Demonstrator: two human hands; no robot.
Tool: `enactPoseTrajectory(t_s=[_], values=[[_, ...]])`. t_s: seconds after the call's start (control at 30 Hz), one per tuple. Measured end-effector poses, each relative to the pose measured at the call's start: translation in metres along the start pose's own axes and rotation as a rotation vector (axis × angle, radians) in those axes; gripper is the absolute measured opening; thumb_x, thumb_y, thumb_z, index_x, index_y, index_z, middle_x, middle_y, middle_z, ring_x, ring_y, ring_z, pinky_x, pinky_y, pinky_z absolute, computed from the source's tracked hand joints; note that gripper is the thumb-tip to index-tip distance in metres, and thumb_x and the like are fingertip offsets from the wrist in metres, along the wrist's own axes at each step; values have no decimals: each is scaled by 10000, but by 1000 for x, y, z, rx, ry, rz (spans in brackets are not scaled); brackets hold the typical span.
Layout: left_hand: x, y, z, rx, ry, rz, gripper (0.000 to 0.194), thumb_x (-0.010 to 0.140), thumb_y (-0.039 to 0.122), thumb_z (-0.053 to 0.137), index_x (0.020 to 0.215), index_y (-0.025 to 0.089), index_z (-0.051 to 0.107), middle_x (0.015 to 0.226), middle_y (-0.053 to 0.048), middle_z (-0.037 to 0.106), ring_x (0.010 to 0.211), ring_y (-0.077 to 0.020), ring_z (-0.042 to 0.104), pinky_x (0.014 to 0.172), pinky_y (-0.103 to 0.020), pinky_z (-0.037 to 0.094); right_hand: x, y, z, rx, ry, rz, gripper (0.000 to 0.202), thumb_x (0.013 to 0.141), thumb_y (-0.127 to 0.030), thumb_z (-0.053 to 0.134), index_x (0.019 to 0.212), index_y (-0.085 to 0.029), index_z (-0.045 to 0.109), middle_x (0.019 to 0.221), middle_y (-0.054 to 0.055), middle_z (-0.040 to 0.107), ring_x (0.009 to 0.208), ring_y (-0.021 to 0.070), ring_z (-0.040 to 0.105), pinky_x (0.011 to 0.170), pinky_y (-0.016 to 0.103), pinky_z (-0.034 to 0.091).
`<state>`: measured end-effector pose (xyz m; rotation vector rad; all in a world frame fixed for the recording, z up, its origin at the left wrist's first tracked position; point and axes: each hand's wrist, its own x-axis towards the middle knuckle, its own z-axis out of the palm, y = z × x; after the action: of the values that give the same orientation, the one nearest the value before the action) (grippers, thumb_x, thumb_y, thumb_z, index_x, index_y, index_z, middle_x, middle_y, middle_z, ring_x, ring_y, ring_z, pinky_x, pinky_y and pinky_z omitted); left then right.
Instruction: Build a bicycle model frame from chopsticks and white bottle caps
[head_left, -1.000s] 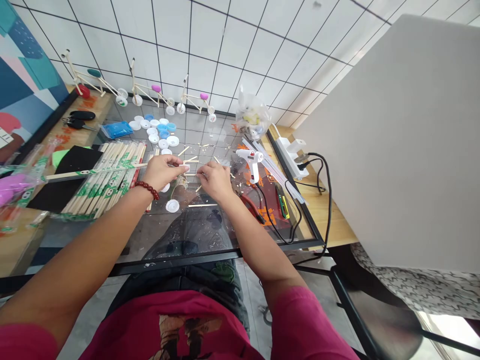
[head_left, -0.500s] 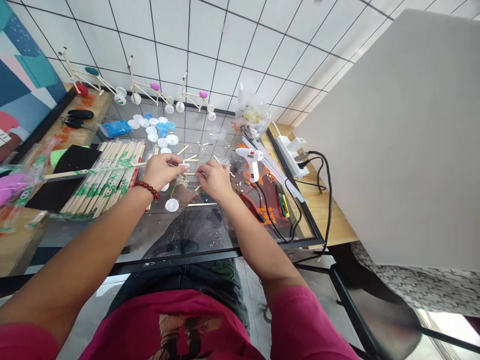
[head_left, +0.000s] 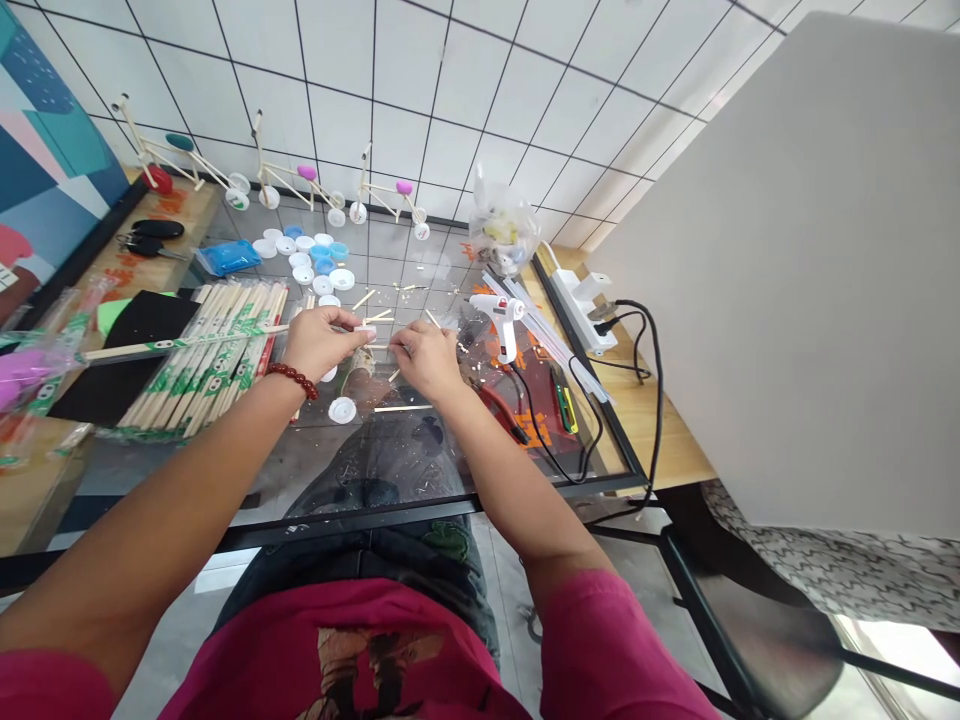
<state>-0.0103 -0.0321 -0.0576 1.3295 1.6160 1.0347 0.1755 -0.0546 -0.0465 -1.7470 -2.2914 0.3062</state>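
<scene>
My left hand (head_left: pixel 324 340), with a beaded bracelet on its wrist, pinches a small white piece like a bottle cap (head_left: pixel 367 331) between thumb and forefinger. Just right of it, my right hand (head_left: pixel 426 355) is closed with thumb and fingertips together. A short wooden stick (head_left: pixel 377 347) lies between the two hands, its right end at the right fingertips; whether they grip it is hidden. Beyond the fingers are cut stick pieces (head_left: pixel 365 299) and crumbs. Nearer me lie a white cap (head_left: pixel 342 410) and a thin stick (head_left: pixel 403 408) on the glass tabletop (head_left: pixel 315 465).
A white glue gun (head_left: pixel 500 315), red-handled pliers (head_left: pixel 501 410) and a utility knife (head_left: pixel 564 402) lie on the right, near glue sticks (head_left: pixel 551 335) and a power strip (head_left: pixel 587 305). Wrapped chopsticks (head_left: pixel 202 365), several caps (head_left: pixel 324 265) and stick-built tricycles (head_left: pixel 390 190) occupy the left and back.
Both hands keep almost the same place and pose. The view has shifted very slightly; nothing else has visibly moved.
</scene>
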Motion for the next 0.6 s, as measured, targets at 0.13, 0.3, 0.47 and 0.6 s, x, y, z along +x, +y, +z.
enactPoseTrajectory(t_s=[0.13,0.3,0.47,0.6], values=[[2,-2,1,-4,-3,-7,378,580,375,967,852,190,782,673,-21,693,660,-220,692,667,-357,598,0,0,0,-5,-6,1,264,1068,-279,543,1144,-262,795,1235,82,740,1207,259,619,983,400,337],[1,0,0,8,-3,-21,347,600,366,951,847,196,778,682,-27,699,670,-225,697,664,-349,591,-1,0,-1,-6,-8,3,262,1067,-283,546,1152,-257,793,1234,88,734,1216,262,612,986,403,333],[-1,4,0,9,-5,-22,376,571,371,963,839,187,775,699,-30,710,653,-212,686,623,-329,572,-2,0,-2,5,-5,-5,262,1071,-293,544,1169,-250,784,1247,102,740,1222,273,616,989,411,322],[0,3,-1,-11,-6,-10,421,544,397,977,840,175,776,729,-34,723,661,-193,679,615,-314,576,-2,6,-8,2,32,12,277,1073,-270,539,1221,-244,772,1284,103,738,1248,268,610,1000,414,314]])
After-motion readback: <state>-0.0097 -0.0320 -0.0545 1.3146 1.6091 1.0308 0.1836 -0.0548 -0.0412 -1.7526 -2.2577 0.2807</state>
